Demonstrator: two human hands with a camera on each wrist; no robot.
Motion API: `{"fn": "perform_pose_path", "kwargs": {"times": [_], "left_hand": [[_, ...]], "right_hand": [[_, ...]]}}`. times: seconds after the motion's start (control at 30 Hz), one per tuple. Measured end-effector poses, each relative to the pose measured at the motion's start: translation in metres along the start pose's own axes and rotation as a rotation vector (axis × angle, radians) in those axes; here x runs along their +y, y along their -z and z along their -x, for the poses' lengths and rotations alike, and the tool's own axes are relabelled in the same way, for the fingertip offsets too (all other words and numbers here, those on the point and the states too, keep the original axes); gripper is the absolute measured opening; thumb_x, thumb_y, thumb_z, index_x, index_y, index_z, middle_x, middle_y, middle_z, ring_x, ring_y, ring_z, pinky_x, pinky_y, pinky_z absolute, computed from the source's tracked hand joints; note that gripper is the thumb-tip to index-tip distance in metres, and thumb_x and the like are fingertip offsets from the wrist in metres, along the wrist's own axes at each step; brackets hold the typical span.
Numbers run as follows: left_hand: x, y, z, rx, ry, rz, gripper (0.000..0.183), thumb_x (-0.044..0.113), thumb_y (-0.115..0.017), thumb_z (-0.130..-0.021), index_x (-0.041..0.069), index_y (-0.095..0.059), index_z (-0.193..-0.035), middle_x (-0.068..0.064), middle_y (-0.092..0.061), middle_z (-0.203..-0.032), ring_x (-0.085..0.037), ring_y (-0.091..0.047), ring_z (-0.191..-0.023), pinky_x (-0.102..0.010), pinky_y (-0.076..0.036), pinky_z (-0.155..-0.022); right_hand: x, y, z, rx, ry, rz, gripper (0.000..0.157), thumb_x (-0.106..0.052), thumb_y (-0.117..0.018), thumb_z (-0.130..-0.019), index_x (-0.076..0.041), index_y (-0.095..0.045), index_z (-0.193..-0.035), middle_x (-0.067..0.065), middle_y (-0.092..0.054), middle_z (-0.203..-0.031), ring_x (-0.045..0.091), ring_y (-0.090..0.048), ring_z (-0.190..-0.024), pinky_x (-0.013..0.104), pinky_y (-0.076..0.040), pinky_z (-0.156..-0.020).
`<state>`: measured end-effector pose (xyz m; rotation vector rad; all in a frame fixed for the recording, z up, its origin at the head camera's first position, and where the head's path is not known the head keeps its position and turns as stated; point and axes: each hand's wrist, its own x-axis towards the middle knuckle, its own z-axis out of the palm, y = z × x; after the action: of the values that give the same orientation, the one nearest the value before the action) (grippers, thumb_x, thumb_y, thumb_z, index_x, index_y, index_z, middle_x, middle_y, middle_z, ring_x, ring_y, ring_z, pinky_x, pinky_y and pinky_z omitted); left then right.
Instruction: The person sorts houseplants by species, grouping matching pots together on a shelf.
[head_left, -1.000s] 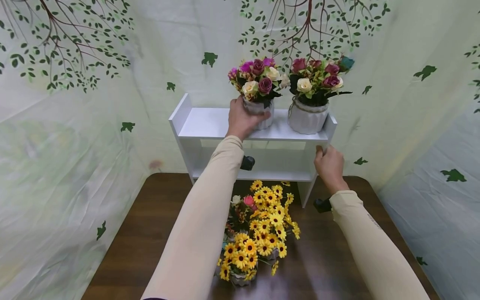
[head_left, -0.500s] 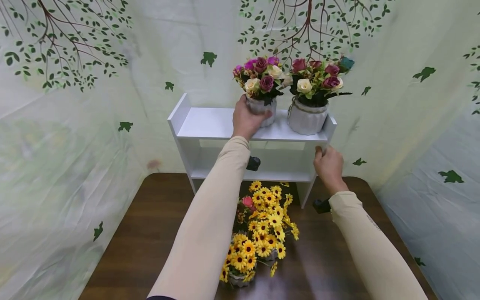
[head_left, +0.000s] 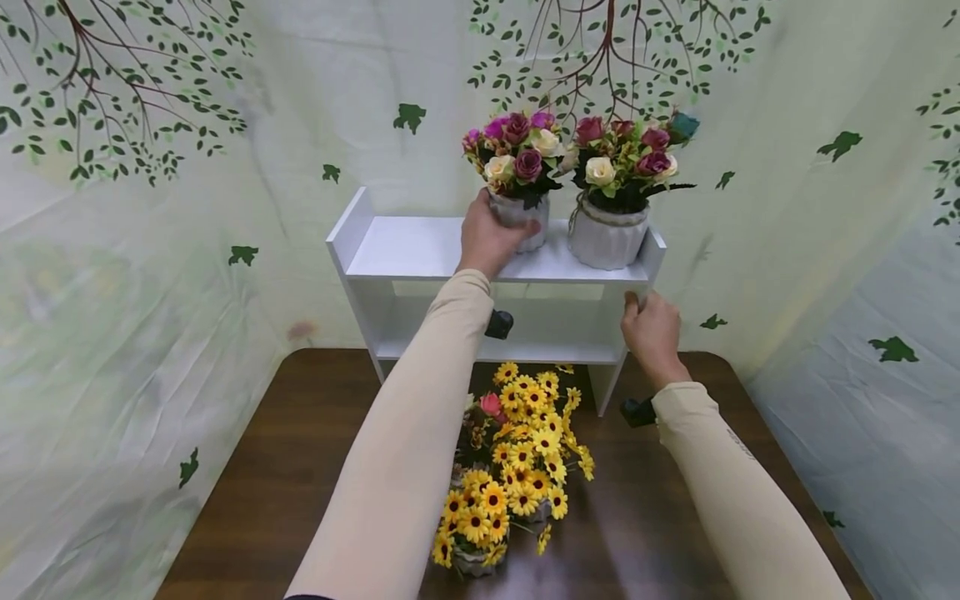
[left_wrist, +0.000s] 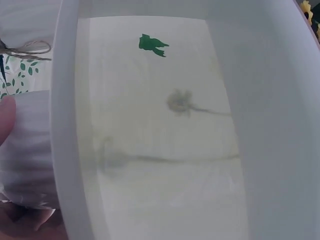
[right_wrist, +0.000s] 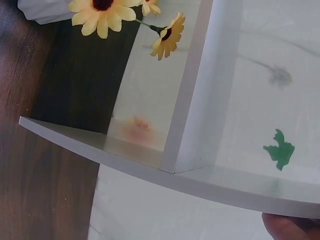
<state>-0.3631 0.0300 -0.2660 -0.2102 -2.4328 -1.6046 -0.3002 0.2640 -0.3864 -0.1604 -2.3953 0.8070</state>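
Observation:
In the head view, my left hand (head_left: 489, 237) grips a white flowerpot (head_left: 531, 223) of purple and cream artificial roses (head_left: 517, 154) on the top board of a small white shelf (head_left: 420, 246). Its thumb lies across the pot's front; the pot's left side is hidden behind the hand. Just right of it stands a second, wider white pot (head_left: 609, 237) with twine round its neck and red, cream and teal roses. My right hand (head_left: 652, 333) holds the shelf's right side panel below the top board. The right wrist view shows fingertips (right_wrist: 286, 226) against that panel's edge (right_wrist: 240, 200).
Pots of yellow daisies (head_left: 525, 450) and a pink rose (head_left: 491, 405) stand on the brown table (head_left: 300, 467) before the shelf, partly behind my left sleeve. A leaf-printed cloth (head_left: 300, 100) hangs behind and at both sides.
My left hand has shifted the flowerpot slightly right and back, closer to the twine-tied pot. My right hand stays at the side panel. The head view has turned slightly.

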Motion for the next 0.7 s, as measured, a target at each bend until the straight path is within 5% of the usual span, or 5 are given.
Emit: {"fn": "perform_pose_path", "kwargs": {"times": [0.13, 0.33, 0.47, 0.7], "left_hand": [[0.001, 0.010, 0.001, -0.059, -0.013, -0.067, 0.097, 0.031, -0.083, -0.080, 0.002, -0.027, -0.154, -0.016, -0.043, -0.154, -0.030, -0.042, -0.143, -0.037, -0.035, -0.120], [-0.002, 0.041, 0.016, -0.122, -0.137, -0.312, 0.098, 0.041, -0.073, -0.086, 0.002, -0.019, -0.157, -0.016, -0.027, -0.163, -0.029, -0.030, -0.151, -0.038, -0.027, -0.124], [-0.009, 0.069, 0.046, -0.131, -0.296, -0.423, 0.084, 0.037, -0.069, -0.091, 0.001, -0.028, -0.154, -0.017, -0.031, -0.161, -0.030, -0.030, -0.150, -0.041, -0.027, -0.124], [-0.053, 0.107, 0.124, -0.109, -0.549, -0.376, 0.059, 0.016, -0.073, -0.089, -0.005, -0.049, -0.139, -0.022, -0.053, -0.143, -0.034, -0.049, -0.135, -0.046, -0.039, -0.116]], "right_hand": [[-0.001, 0.000, 0.000, -0.013, -0.010, 0.009, 0.035, -0.020, -0.050, -0.101, 0.001, -0.053, -0.074, 0.023, -0.058, -0.066, 0.039, -0.053, -0.063, 0.048, -0.041, -0.059], [-0.002, 0.001, 0.001, -0.017, -0.002, 0.007, 0.036, -0.019, -0.050, -0.101, -0.001, -0.051, -0.071, 0.019, -0.055, -0.062, 0.036, -0.051, -0.058, 0.040, -0.036, -0.055], [-0.002, 0.002, 0.001, -0.022, 0.001, -0.003, 0.035, -0.019, -0.049, -0.102, 0.002, -0.055, -0.075, 0.022, -0.057, -0.065, 0.037, -0.051, -0.060, 0.042, -0.037, -0.056], [-0.003, 0.002, 0.000, -0.035, -0.004, -0.001, 0.033, -0.017, -0.048, -0.102, 0.002, -0.056, -0.076, 0.018, -0.054, -0.062, 0.033, -0.050, -0.058, 0.036, -0.033, -0.052]]}}
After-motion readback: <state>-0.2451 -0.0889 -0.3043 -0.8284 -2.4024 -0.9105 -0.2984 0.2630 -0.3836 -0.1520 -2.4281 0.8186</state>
